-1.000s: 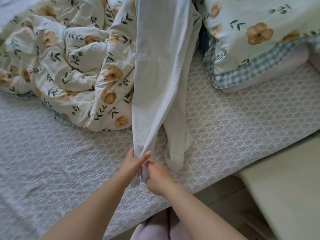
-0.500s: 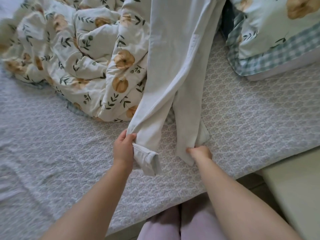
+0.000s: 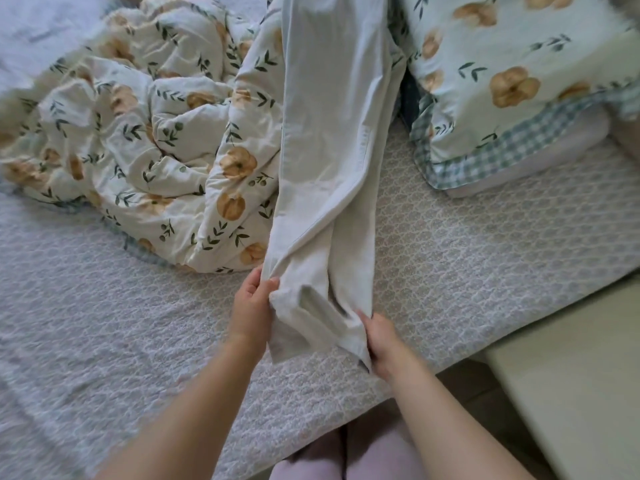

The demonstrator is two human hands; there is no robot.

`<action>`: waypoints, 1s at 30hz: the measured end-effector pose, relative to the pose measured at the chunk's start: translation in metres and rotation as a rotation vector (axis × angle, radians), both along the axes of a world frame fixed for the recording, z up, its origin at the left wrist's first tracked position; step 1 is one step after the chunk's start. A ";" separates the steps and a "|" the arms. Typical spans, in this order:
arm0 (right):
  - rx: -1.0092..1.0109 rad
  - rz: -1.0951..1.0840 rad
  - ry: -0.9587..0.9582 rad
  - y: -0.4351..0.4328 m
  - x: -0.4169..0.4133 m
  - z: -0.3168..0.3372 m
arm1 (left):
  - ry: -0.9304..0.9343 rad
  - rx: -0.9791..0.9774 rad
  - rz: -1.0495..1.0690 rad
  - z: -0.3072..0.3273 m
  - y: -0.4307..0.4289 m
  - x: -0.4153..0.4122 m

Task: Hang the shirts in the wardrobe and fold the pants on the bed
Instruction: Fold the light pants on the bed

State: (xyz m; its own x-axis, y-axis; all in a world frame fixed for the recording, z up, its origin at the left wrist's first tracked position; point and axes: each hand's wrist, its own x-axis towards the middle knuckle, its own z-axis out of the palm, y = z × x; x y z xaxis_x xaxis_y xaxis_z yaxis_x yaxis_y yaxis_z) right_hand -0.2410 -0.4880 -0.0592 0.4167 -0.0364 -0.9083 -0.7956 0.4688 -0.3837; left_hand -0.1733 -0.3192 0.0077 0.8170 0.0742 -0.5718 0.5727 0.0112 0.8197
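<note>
A pair of pale cream pants [image 3: 332,140] lies lengthwise on the bed [image 3: 485,258], its legs running toward me and its top out of frame. The two leg ends lie one over the other near the bed's front edge. My left hand [image 3: 251,306] pinches the left side of the hems. My right hand [image 3: 382,341] grips their right corner. No shirt or wardrobe is in view.
A crumpled floral duvet [image 3: 145,147] is heaped left of the pants and partly under them. A floral pillow [image 3: 512,81] with a checked border lies at the back right. A pale cabinet top [image 3: 581,393] stands beside the bed at the right. Grey quilted sheet covers the bed.
The two leg ends, apart half a second ago, now lie together, one on the other. My right hand has moved left and toward me with its hem, close to my left hand.
</note>
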 end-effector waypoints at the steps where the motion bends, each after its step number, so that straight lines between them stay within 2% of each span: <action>1: -0.218 0.111 0.095 -0.011 -0.015 -0.010 | 0.005 0.126 -0.109 -0.010 -0.005 -0.006; 3: -0.536 0.248 0.242 -0.036 -0.040 -0.028 | 0.050 0.352 -0.355 -0.033 -0.016 -0.021; 6: -0.649 0.373 0.345 -0.064 -0.053 -0.041 | 0.203 0.509 -0.539 -0.062 -0.029 -0.042; 7: -0.754 0.434 0.365 -0.068 -0.054 -0.043 | 0.236 0.549 -0.576 -0.067 -0.033 -0.047; 9: -0.963 0.480 0.242 -0.067 -0.050 -0.041 | 0.253 0.579 -0.628 -0.075 -0.041 -0.057; 10: -0.933 0.476 0.119 -0.063 -0.044 -0.039 | 0.241 0.560 -0.640 -0.076 -0.046 -0.060; 12: -0.591 0.379 -0.019 -0.051 -0.027 -0.034 | 0.209 0.485 -0.667 -0.076 -0.056 -0.064; 14: -0.306 0.310 -0.004 -0.041 -0.011 -0.027 | 0.195 0.402 -0.713 -0.075 -0.063 -0.067; 15: -0.283 0.323 0.002 -0.039 -0.005 -0.024 | 0.192 0.363 -0.740 -0.073 -0.066 -0.068; 17: -0.364 0.410 0.014 -0.039 0.005 -0.022 | 0.204 0.268 -0.729 -0.068 -0.069 -0.064; 19: -0.514 0.478 0.029 -0.044 0.012 -0.018 | 0.250 0.139 -0.607 -0.062 -0.070 -0.058; 20: -0.611 0.433 0.004 -0.048 0.014 -0.017 | 0.290 0.077 -0.521 -0.060 -0.070 -0.054; 23: -0.860 0.057 -0.100 -0.061 0.010 -0.009 | 0.464 0.012 -0.308 -0.066 -0.074 -0.045; 24: -0.927 -0.018 -0.102 -0.066 0.006 -0.009 | 0.518 0.020 -0.255 -0.072 -0.078 -0.044; 26: -1.001 -0.002 0.014 -0.078 -0.003 -0.018 | 0.592 0.087 -0.258 -0.089 -0.088 -0.044; 28: -0.952 0.105 0.203 -0.090 -0.013 -0.037 | 0.583 0.248 -0.398 -0.113 -0.094 -0.047; 30: -0.821 0.235 0.281 -0.098 -0.019 -0.058 | 0.529 0.438 -0.489 -0.133 -0.095 -0.045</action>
State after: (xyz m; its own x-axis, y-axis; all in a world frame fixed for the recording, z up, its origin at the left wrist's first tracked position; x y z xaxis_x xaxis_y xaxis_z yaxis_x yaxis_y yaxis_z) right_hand -0.2603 -0.5862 -0.1173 0.2615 -0.6610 -0.7034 -0.9516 -0.0543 -0.3026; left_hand -0.2184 -0.4141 -0.1256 0.4477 0.0857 -0.8901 0.7398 -0.5946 0.3148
